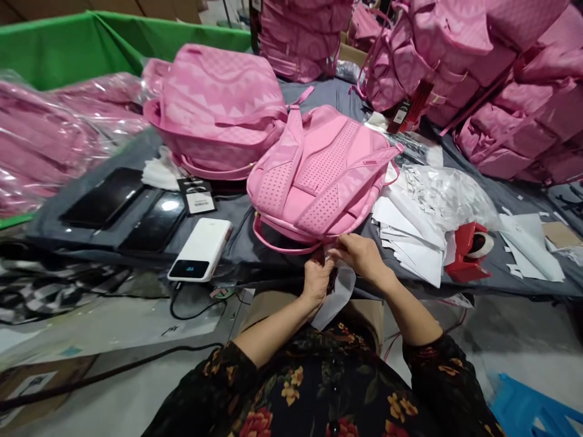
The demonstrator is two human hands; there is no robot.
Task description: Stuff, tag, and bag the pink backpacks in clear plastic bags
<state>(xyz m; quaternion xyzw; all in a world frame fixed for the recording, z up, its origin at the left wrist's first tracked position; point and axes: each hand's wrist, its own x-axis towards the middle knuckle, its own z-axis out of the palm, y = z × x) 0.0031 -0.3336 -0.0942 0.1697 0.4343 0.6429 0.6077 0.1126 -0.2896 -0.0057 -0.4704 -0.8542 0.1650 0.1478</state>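
Pink backpack [325, 173] lies strap side up at the near edge of the table [250, 270], bottom edge just by the hands. Left hand [317, 278] closed on a translucent white sheet [337, 297] that hangs below the edge. Right hand [362, 258] meets it, fingertips pinched together; can't tell exactly what they grip. 2nd pink backpack [221, 94] sits behind, to the left. Left side: 2 dark glossy devices [155, 221], 1 black-and-white tag [199, 197], 1 white power bank [200, 250] with its display lit. Right side: white paper stack [412, 243], crumpled clear plastic [462, 194], red tape dispenser [465, 252].
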